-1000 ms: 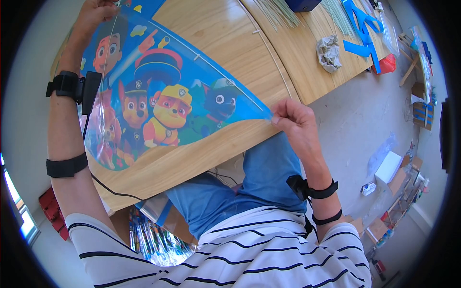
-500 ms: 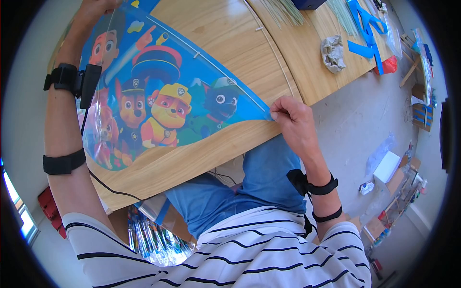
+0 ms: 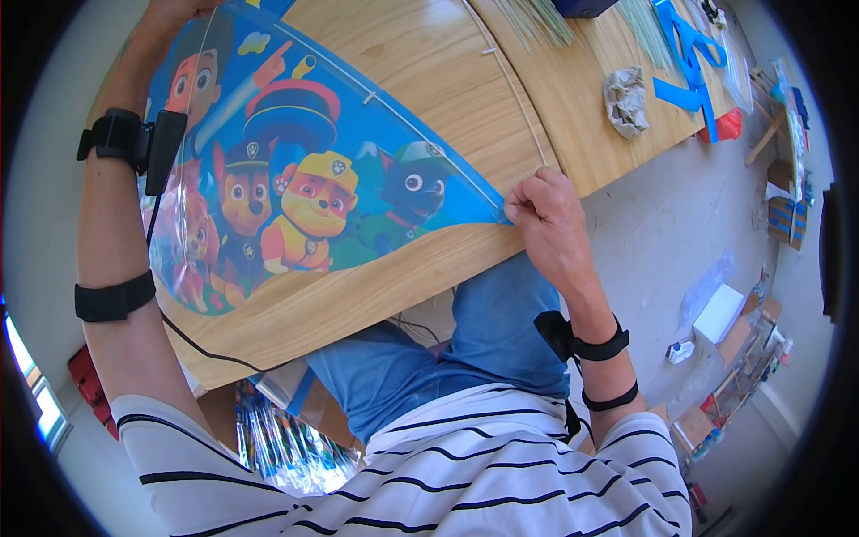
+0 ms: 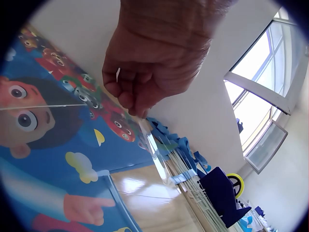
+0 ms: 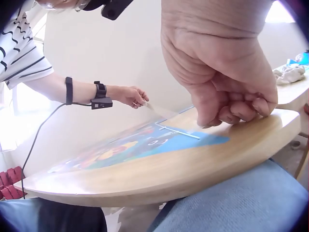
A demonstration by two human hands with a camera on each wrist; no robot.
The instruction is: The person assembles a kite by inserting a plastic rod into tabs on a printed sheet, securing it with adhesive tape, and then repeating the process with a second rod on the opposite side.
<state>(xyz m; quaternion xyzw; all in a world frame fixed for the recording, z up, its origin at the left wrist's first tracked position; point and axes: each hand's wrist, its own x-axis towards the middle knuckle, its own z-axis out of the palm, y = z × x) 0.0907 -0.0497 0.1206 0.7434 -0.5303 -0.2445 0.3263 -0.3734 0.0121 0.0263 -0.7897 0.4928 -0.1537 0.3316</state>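
Observation:
A blue plastic kite (image 3: 313, 215), printed with cartoon dogs and a pointing child, spreads over the wooden table's near side. Along its right slanted edge runs a thin white rod (image 3: 369, 97) with a small crosspiece. At the kite's top corner, my left hand (image 4: 154, 63) pinches the clear film between thumb and fingertip; in the head view this hand is partly cut off. My right hand (image 3: 548, 210) pinches the kite's right corner near the table edge, its other fingers curled in. From the right wrist, the right hand (image 5: 224, 82) appears low over the tabletop.
Another thin rod (image 3: 519, 103) lies on the table (image 3: 403, 54) beyond the kite. Farther right are bundled pale sticks (image 3: 532, 22), a dark blue box (image 3: 582, 7), crumpled paper (image 3: 625, 103) and blue ribbon (image 3: 684, 58). A box of shiny packets (image 3: 286, 438) stands below the near edge.
My left hand has shifted slightly up and left, partly leaving the head view. My right hand has turned a little at the same corner, its fingers curled more. The kite stays nearly in place.

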